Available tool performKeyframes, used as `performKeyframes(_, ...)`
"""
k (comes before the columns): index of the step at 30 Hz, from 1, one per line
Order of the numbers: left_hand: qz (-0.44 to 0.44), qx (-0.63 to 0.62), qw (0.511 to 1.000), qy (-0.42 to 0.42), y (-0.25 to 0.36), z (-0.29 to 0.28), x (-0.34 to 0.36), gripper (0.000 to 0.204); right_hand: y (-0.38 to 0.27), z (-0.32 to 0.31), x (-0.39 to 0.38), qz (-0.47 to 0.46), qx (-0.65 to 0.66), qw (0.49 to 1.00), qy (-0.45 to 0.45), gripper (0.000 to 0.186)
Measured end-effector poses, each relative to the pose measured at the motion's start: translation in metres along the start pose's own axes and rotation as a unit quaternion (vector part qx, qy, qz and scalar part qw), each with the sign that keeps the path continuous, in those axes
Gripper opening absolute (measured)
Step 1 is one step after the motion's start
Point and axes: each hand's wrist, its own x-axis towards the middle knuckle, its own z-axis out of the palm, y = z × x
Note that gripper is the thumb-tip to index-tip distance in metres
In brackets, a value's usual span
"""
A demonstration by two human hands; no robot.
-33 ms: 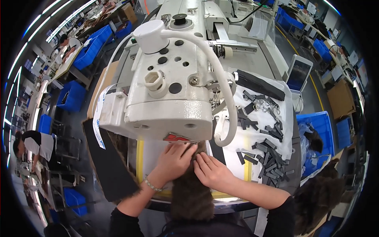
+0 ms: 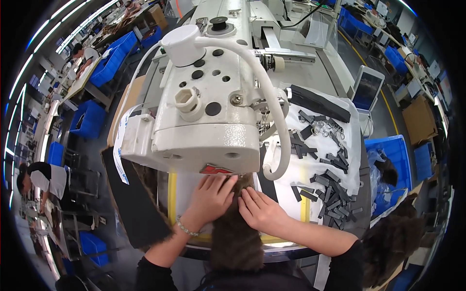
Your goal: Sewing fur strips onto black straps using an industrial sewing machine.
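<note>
My left hand (image 2: 211,196) lies with fingers stretched forward, pressing brown fur (image 2: 233,237) just below the white sewing machine head (image 2: 204,140). My right hand (image 2: 257,211) is beside it, fingertips closed on the fur's right edge, close to the machine. The fur hangs down toward me between my forearms. The machine head hides the needle area. To the left lies a long black strip (image 2: 136,203) with fur along its edge.
Several small black pieces (image 2: 330,194) and metal rings (image 2: 325,128) lie on white material at right, near a long black bundle (image 2: 315,102). A screen (image 2: 366,87), blue crate (image 2: 403,160) and dark fur (image 2: 388,242) are rightward. A co-worker (image 2: 43,186) bends at left.
The fingers of my left hand have shifted slightly left. My right hand stays in about the same place on the fur.
</note>
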Motion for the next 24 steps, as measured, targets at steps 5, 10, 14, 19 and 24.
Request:
performKeyframes(5,-0.054,0.039,0.998,0.014,0.0006,-0.0045,-0.0079,0.041,-0.0021,0.0017,-0.0009,0.005,-0.001,1.000,-0.004,0.028)
performKeyframes(10,-0.045,0.042,0.998,0.011,0.0010,-0.0046,-0.0049,0.040,-0.0038,0.0015,-0.0021,0.015,-0.012,1.000,-0.012,0.028)
performKeyframes(14,-0.047,0.044,0.998,0.000,0.0018,-0.0059,-0.0050,0.040,-0.0033,0.0007,-0.0021,0.014,-0.006,1.000,-0.009,0.027)
performKeyframes(19,-0.075,0.008,0.997,-0.006,0.0037,-0.0055,-0.0065,0.040,-0.0023,0.0023,-0.0005,0.008,0.008,1.000,0.023,0.027)
performKeyframes(24,-0.060,0.013,0.998,0.006,0.0029,-0.0048,-0.0053,0.038,-0.0035,0.0011,-0.0017,0.017,-0.006,1.000,-0.002,0.027)
